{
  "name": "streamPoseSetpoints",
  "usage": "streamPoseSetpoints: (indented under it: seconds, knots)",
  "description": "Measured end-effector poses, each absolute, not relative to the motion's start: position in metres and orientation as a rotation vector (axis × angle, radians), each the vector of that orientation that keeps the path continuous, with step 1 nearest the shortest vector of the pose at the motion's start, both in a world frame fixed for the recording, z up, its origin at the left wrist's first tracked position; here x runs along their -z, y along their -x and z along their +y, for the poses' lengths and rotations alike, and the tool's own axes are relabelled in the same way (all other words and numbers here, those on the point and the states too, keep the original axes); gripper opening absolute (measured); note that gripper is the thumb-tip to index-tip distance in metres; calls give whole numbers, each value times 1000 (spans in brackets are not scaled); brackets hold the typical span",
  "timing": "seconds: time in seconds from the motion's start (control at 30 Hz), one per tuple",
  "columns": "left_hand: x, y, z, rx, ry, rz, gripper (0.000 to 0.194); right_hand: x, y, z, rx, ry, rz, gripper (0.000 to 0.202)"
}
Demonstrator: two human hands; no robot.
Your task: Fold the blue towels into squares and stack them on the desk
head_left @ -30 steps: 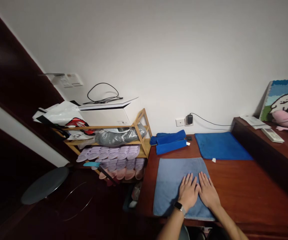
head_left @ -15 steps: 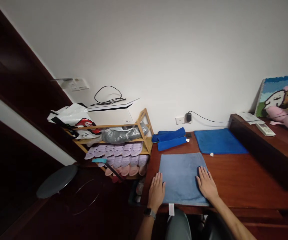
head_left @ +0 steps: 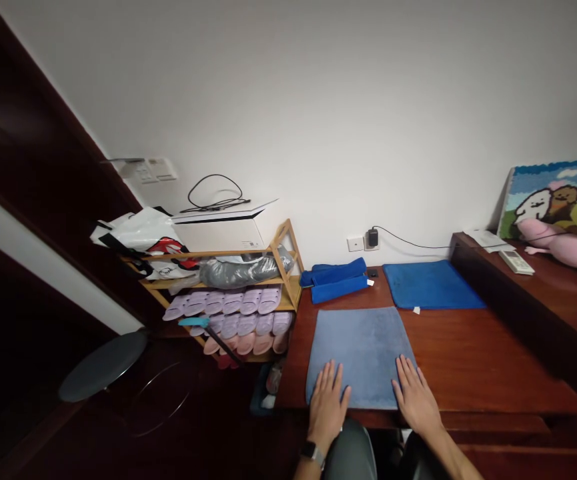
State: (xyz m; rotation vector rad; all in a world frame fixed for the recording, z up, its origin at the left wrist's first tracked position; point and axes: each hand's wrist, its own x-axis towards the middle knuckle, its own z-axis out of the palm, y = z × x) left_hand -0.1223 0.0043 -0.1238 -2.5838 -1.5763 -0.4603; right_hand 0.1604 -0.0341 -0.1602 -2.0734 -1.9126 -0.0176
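A person sits at a dark red-brown wooden desk point(head_left: 468, 360) with a light blue, soft square towel point(head_left: 361, 353) spread flat in front of them, its near edge level with the near edge of the desk. The left hand point(head_left: 328, 407) lies palm down on the towel's near left corner, fingers straight and slightly spread, a dark watch on the wrist. The right hand point(head_left: 415, 397) lies palm down on the near right corner, fingers likewise long and a little fanned. Neither hand pinches the cloth; both are flat and open on it, with the forearms coming up from the bottom of the view and angling slightly inward. The hands look to be smoothing the towel. To do that well, I judge the palms should stay flat and press evenly, sliding outward toward the edges so creases are pushed off rather than bunched, with both corners kept square to the desk edge. Farther back on the desk lie two rolled deep blue towels point(head_left: 337, 280) on the left and a flat deep blue towel point(head_left: 431, 285) on the right, both well apart from the hands. To the left of the desk stands a bamboo shelf rack point(head_left: 283, 267) holding rows of lilac and pink slippers point(head_left: 233, 313). On the far right a raised wooden ledge point(head_left: 543, 293) carries a white remote control point(head_left: 515, 261) and a pink plush toy point(head_left: 563, 243).
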Motion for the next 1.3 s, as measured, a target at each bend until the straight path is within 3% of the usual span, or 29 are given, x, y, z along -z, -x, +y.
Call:
streamPoseSetpoints:
  seconds: [0.13, 0.4, 0.67, 0.83, 1.0, 1.3]
  knots:
    - [139, 164, -4, 484, 2426, -1695, 61, 154, -157, -36, -24, 2095, -1899, 69]
    - [140, 161, -7, 515, 2402, -1713, 61, 147, -166, -30, -154, 2168, -1880, 68]
    - [88, 99, 50, 578, 2646, -1529, 54, 96, -185, 102, -191, 2178, -1891, 68]
    - [73, 23, 115, 644, 2824, -1356, 55, 120, -192, 151, -197, 2178, -1908, 69]
    - [105, -25, 167, 568, 2878, -1458, 58, 153, -199, 154, -128, 2164, -1893, 71]
    - [123, 108, 217, 373, 2411, -1956, 60, 156, -201, 156, -119, 2195, -1908, 75]
